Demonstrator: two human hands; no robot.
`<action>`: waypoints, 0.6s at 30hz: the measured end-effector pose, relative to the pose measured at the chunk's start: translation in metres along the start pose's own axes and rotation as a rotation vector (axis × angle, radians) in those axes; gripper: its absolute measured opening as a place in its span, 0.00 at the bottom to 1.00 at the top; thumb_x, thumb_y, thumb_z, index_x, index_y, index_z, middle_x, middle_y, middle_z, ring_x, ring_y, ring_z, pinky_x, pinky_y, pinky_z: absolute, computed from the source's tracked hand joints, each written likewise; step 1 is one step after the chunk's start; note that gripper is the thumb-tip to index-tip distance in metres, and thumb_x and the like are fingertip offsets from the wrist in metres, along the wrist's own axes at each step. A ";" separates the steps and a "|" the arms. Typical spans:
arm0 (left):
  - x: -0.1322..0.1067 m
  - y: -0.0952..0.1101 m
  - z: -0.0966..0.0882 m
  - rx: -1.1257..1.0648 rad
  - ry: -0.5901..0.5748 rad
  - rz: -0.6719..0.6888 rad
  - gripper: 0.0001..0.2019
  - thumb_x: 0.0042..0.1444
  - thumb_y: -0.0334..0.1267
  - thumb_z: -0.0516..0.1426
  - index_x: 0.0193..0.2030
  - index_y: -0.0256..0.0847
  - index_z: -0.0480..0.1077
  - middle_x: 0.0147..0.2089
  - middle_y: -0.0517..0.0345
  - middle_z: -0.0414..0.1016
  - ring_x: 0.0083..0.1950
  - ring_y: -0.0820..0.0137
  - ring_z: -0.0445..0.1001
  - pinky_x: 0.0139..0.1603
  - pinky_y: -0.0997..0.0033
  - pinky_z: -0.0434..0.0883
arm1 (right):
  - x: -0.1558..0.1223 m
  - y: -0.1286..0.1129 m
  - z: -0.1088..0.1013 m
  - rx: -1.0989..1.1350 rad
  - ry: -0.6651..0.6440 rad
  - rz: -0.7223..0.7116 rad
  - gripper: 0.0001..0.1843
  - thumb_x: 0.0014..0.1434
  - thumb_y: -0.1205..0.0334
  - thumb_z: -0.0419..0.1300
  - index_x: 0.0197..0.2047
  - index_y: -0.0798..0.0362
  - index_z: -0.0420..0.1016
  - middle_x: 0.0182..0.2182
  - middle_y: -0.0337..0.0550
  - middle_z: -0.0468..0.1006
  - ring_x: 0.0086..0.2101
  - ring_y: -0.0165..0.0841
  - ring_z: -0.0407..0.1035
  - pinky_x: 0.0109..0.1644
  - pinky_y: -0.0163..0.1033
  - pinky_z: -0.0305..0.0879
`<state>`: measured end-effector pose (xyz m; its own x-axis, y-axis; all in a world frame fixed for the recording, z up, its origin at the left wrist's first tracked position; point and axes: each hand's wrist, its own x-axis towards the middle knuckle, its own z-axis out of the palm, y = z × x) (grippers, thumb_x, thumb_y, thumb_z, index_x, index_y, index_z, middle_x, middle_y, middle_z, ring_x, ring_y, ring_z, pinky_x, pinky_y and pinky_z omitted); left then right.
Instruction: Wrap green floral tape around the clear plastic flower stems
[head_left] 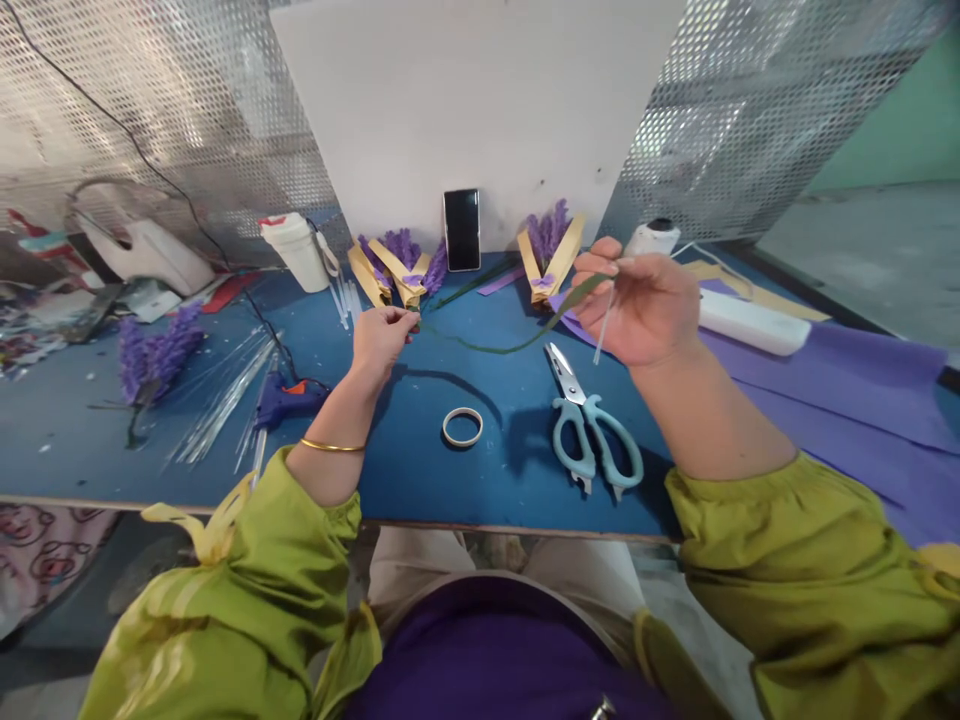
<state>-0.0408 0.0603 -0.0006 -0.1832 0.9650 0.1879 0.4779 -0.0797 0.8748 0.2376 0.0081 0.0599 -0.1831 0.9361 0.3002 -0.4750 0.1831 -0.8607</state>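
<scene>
A narrow green paper-like strip sags in a curve between my two hands, above the blue table. My left hand pinches its left end between thumb and fingertips. The other end is in my right hand, pinched at the fingertips with the palm turned toward me. From those same fingers a thin whitish stick hangs down, its top hidden by the fingers. Below and between the hands lie a pale tape ring and light-blue-handled scissors, blades partly apart and pointing away.
Wrapped purple flower bunches and another wrapped bunch flank an upright phone. At left are a glue gun, clear sticks, loose purple flowers and a white cup. Purple sheets cover the right side.
</scene>
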 end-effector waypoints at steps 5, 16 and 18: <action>0.002 -0.009 -0.007 0.691 -0.027 0.014 0.11 0.51 0.45 0.57 0.31 0.42 0.78 0.35 0.49 0.79 0.39 0.59 0.75 0.39 0.64 0.67 | 0.002 0.000 -0.007 0.033 -0.010 -0.077 0.05 0.50 0.64 0.56 0.31 0.47 0.63 0.24 0.33 0.60 0.25 0.26 0.62 0.37 0.35 0.66; -0.067 0.017 -0.018 0.593 -0.342 0.359 0.15 0.56 0.50 0.54 0.39 0.45 0.78 0.41 0.52 0.79 0.41 0.61 0.75 0.40 0.66 0.66 | 0.003 0.001 -0.010 -0.258 0.099 -0.076 0.09 0.52 0.52 0.59 0.29 0.46 0.66 0.26 0.39 0.66 0.30 0.34 0.67 0.36 0.43 0.69; -0.097 0.019 -0.014 0.598 -0.431 0.430 0.23 0.52 0.56 0.57 0.49 0.44 0.74 0.49 0.50 0.77 0.49 0.57 0.73 0.47 0.64 0.67 | 0.002 0.002 -0.007 -0.243 0.100 -0.058 0.08 0.52 0.52 0.59 0.29 0.46 0.66 0.26 0.39 0.66 0.29 0.33 0.66 0.35 0.43 0.69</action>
<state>-0.0259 -0.0378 0.0040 0.4025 0.9018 0.1573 0.8268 -0.4319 0.3604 0.2422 0.0128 0.0559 -0.0693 0.9447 0.3204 -0.2596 0.2930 -0.9202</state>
